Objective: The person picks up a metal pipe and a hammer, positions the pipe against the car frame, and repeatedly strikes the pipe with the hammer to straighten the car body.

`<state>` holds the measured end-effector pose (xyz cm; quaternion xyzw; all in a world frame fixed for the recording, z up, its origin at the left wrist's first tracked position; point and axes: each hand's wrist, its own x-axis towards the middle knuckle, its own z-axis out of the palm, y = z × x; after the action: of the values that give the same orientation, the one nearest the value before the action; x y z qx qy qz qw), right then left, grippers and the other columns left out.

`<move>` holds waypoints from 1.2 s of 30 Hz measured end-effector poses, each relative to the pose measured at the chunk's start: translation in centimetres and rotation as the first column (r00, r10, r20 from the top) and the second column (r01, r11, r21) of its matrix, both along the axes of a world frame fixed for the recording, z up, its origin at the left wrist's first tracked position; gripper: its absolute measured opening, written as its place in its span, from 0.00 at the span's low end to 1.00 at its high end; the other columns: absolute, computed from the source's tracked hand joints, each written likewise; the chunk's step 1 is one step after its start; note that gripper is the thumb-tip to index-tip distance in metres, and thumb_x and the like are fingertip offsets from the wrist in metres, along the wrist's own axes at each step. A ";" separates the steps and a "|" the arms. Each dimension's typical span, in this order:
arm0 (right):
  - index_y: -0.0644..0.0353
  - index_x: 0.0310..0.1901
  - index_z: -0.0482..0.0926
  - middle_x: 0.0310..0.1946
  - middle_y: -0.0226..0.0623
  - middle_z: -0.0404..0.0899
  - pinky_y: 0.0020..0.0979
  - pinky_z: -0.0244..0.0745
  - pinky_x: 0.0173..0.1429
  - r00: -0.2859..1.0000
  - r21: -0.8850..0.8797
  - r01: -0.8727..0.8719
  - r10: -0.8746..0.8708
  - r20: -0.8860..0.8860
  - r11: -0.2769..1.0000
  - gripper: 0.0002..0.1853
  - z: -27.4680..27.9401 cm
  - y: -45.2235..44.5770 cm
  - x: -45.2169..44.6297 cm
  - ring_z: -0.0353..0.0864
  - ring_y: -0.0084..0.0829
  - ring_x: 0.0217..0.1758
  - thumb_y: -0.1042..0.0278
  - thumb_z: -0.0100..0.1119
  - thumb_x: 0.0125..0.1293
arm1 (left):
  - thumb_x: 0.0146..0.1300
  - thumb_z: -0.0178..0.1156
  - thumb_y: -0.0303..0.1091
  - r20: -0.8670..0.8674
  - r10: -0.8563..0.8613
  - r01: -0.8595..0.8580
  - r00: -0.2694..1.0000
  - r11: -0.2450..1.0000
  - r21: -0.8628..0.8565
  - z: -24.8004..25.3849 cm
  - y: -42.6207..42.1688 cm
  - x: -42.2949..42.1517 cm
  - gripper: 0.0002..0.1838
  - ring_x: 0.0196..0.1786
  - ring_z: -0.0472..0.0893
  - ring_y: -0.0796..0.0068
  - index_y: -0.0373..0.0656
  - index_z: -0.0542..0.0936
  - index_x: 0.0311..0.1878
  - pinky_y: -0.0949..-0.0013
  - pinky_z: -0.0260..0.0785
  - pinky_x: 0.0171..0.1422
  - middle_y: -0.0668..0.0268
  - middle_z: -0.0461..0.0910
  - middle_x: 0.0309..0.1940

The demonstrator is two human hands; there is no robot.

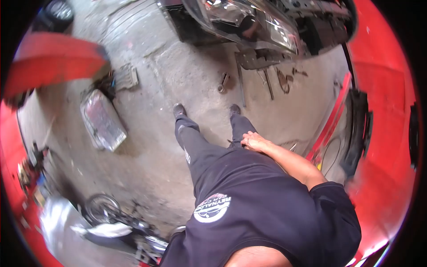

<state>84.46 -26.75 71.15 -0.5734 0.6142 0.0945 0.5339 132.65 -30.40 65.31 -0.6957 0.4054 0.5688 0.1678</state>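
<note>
My right hand (254,141) lies against the front of my dark trousers (209,149) at the upper thigh. Its fingers are bent and slightly apart, and no object shows in them. The fingertips touch or nearly touch the cloth. My left hand is out of view. On the concrete floor ahead of my shoes lies a short metal tool with a ring end (222,83). To its right are a long thin bar (240,80) and a T-shaped metal piece (268,84).
A car front with a headlight (253,22) stands ahead. At left are a red panel (58,60), a shiny wrapped part (103,121) and a motorcycle (111,229). A red strip (331,118), black trim (357,129) and red bodywork (382,89) line the right.
</note>
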 end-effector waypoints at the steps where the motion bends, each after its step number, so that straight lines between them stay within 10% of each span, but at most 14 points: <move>1: 0.55 0.47 0.85 0.49 0.43 0.81 0.52 0.75 0.58 0.996 -0.005 0.083 -0.083 -0.022 0.997 0.12 0.2 -0.9 1.8 0.77 0.50 0.56 0.69 0.58 0.62 | 0.67 0.59 0.42 -0.010 -0.042 0.042 0.999 0.999 -0.001 -0.4 -4.0 0.9 0.20 0.50 0.82 0.44 0.37 0.80 0.55 0.50 0.73 0.56 0.43 0.83 0.45; 10: 0.61 0.39 0.82 0.36 0.49 0.84 0.48 0.76 0.50 0.702 0.017 0.706 -0.703 0.111 0.708 0.10 2.6 -4.8 15.3 0.83 0.51 0.47 0.71 0.59 0.56 | 0.67 0.59 0.42 -0.016 -0.297 0.296 0.955 0.953 -0.063 -2.4 -33.1 2.4 0.21 0.50 0.82 0.44 0.37 0.79 0.56 0.50 0.72 0.57 0.43 0.83 0.45; 19: 0.63 0.39 0.84 0.39 0.49 0.86 0.43 0.78 0.52 0.357 0.157 0.912 -0.922 0.148 0.378 0.11 4.5 -4.2 20.7 0.86 0.44 0.47 0.70 0.56 0.56 | 0.68 0.59 0.43 0.005 -0.638 0.638 0.770 0.770 0.029 -3.4 -39.3 -0.3 0.21 0.50 0.82 0.43 0.38 0.79 0.56 0.50 0.72 0.57 0.43 0.83 0.45; 23: 0.66 0.41 0.84 0.39 0.48 0.86 0.39 0.77 0.51 0.179 0.255 0.931 -0.938 0.298 0.259 0.14 7.0 -0.5 20.7 0.86 0.42 0.45 0.70 0.56 0.54 | 0.68 0.58 0.43 0.039 -0.808 0.807 0.588 0.589 0.043 -3.4 -39.1 -1.4 0.21 0.50 0.81 0.42 0.38 0.78 0.56 0.50 0.72 0.57 0.43 0.83 0.45; 27: 0.67 0.43 0.84 0.40 0.48 0.86 0.38 0.77 0.52 0.072 0.350 0.903 -0.893 0.443 0.247 0.18 2.1 1.7 19.1 0.86 0.42 0.45 0.66 0.57 0.53 | 0.68 0.58 0.43 0.230 -0.969 0.995 0.093 0.080 -0.067 -3.2 -39.1 -5.7 0.21 0.50 0.81 0.42 0.38 0.78 0.57 0.50 0.72 0.57 0.43 0.82 0.45; 30: 0.68 0.42 0.83 0.35 0.44 0.85 0.37 0.76 0.48 -0.026 0.377 0.885 -0.778 0.628 0.274 0.18 -1.1 1.3 17.5 0.84 0.36 0.40 0.65 0.57 0.52 | 0.68 0.58 0.41 -0.010 -0.841 0.779 0.541 0.506 -0.369 2.7 -34.3 -17.7 0.19 0.48 0.81 0.39 0.40 0.78 0.56 0.48 0.73 0.55 0.44 0.82 0.43; 32: 0.68 0.38 0.82 0.30 0.39 0.82 0.36 0.72 0.42 -0.046 0.394 0.853 -0.702 0.711 0.342 0.16 -1.8 0.8 15.9 0.80 0.30 0.36 0.65 0.58 0.52 | 0.68 0.58 0.40 0.297 -0.901 0.795 -0.316 -0.422 -0.435 3.7 -30.4 -19.5 0.15 0.45 0.82 0.44 0.39 0.80 0.50 0.48 0.75 0.51 0.47 0.82 0.40; 34: 0.68 0.38 0.81 0.29 0.35 0.82 0.34 0.71 0.42 -0.145 0.467 0.806 -0.644 0.751 0.363 0.14 -4.0 0.6 16.6 0.78 0.27 0.35 0.66 0.59 0.53 | 0.67 0.57 0.36 0.249 -0.903 0.912 -0.351 -0.390 -0.129 5.3 -28.2 -22.6 0.11 0.43 0.83 0.47 0.38 0.81 0.44 0.48 0.75 0.49 0.49 0.82 0.39; 36: 0.69 0.39 0.82 0.30 0.36 0.84 0.32 0.73 0.45 -0.236 0.493 0.802 -0.579 0.780 0.337 0.15 -5.7 0.9 16.4 0.81 0.27 0.38 0.66 0.60 0.54 | 0.66 0.56 0.31 -0.077 -0.759 0.761 -0.646 -0.633 -0.141 3.8 -30.9 -22.1 0.07 0.41 0.83 0.48 0.40 0.82 0.40 0.49 0.75 0.49 0.50 0.82 0.37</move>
<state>100.85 -25.81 65.43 -0.1076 0.4177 -0.6202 0.6552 110.55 -61.35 69.14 0.1205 0.8098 0.1456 0.5554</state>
